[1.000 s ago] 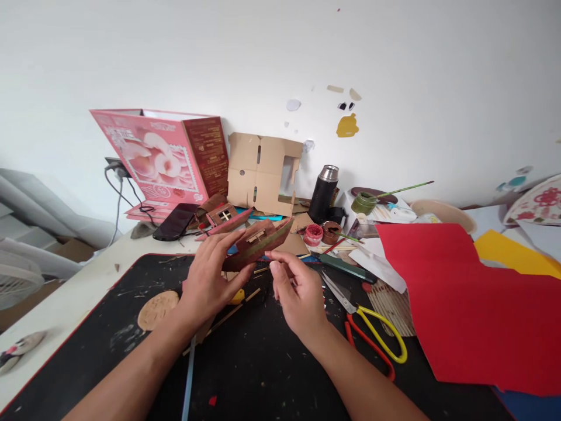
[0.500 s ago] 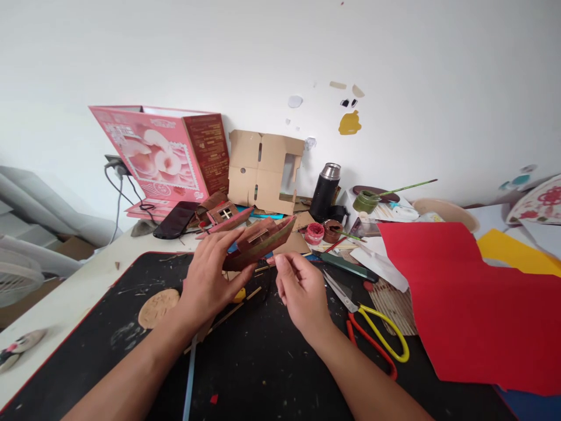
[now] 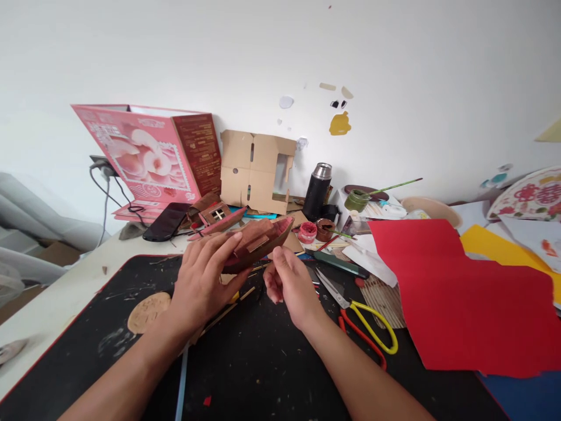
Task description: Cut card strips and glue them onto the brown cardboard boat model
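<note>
My left hand (image 3: 205,278) is closed around the stern end of a small brown model boat (image 3: 256,242), fingers over its top and thumb below. The boat has a curved cabin roof and a pinkish inner face at its raised bow, which points right. Just below the bow is my right hand (image 3: 291,286), with its fingers curled and thumb up close to the hull. Whatever it may pinch is hidden. Behind the left hand lies a second model boat (image 3: 218,217) with a small cross-barred window. Thin wooden sticks (image 3: 228,313) lie beneath the held boat.
Scissors (image 3: 357,313) lie open to the right, beside a large red sheet (image 3: 464,298). Behind are a green cutter (image 3: 339,263), paint jars (image 3: 307,232), a black thermos (image 3: 317,192) and cut cardboard (image 3: 236,175). A phone (image 3: 166,222) and clay disc (image 3: 149,311) are left.
The boat has rolled in my left hand, showing more of its roof and inner side. My right hand has shifted slightly, its fingers curling lower beneath the bow. The view has turned a little right.
</note>
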`<action>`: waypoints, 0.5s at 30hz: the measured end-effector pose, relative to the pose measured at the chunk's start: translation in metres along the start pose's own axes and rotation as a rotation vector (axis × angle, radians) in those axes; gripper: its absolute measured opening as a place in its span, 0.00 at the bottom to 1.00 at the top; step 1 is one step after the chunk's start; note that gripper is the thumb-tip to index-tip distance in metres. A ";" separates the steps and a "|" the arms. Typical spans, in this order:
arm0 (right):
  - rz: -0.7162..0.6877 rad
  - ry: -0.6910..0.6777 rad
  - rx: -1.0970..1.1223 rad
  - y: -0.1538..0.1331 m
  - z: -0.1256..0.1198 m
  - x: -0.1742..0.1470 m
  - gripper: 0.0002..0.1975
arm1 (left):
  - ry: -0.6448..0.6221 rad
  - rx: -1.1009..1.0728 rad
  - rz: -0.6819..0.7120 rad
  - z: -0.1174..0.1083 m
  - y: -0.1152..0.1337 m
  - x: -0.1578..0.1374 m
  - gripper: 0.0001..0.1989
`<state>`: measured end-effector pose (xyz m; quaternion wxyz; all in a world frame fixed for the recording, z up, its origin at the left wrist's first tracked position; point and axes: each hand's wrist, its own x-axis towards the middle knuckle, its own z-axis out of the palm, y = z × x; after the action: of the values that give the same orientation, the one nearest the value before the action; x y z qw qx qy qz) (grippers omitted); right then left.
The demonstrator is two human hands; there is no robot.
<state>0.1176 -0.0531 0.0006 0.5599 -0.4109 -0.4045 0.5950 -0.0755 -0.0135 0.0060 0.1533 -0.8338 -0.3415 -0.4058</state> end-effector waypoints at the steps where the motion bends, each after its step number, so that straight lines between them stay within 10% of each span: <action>1: 0.001 -0.003 0.018 0.000 0.000 0.000 0.33 | -0.001 0.011 0.013 0.000 0.001 0.000 0.43; 15: -0.010 0.017 0.079 0.003 0.000 0.003 0.33 | 0.019 0.127 0.185 -0.001 0.005 0.003 0.38</action>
<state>0.1169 -0.0506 -0.0021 0.5821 -0.3916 -0.3780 0.6041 -0.0709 -0.0165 0.0091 0.2455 -0.8466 -0.2867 -0.3753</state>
